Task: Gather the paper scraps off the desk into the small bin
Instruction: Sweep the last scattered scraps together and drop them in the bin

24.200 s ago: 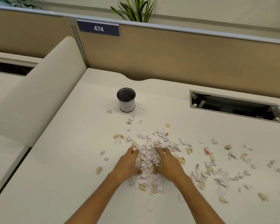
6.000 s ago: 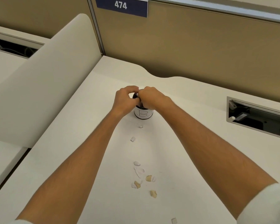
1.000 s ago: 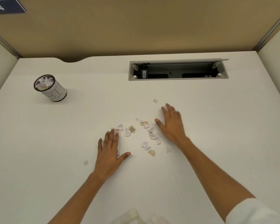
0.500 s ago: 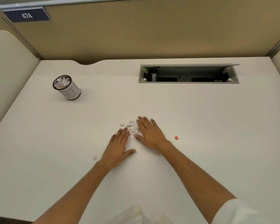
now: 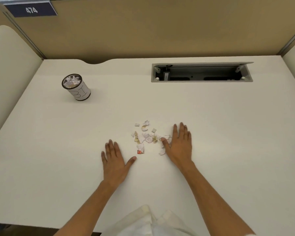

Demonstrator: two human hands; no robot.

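Note:
A small cluster of white and tan paper scraps (image 5: 146, 136) lies in the middle of the white desk (image 5: 228, 133). One scrap with a red mark (image 5: 140, 149) sits at the cluster's near edge. My left hand (image 5: 115, 159) rests flat on the desk, fingers apart, to the left of and nearer than the scraps, holding nothing. My right hand (image 5: 180, 144) lies flat at the cluster's right side, its thumb touching the nearest scraps. The small bin (image 5: 77, 87), a dark mesh cup with a white label, stands at the far left, filled to the rim with scraps.
An open cable tray (image 5: 202, 72) is sunk into the desk at the far right. Tan partition panels (image 5: 160, 28) close off the back, with a cream divider (image 5: 8, 65) on the left. A sign reading 474 (image 5: 31, 10) hangs top left.
My hands have drawn apart: the left moved back and left, the right shifted right. The scraps now lie uncovered between them, and the red-marked scrap lies at the cluster's near edge.

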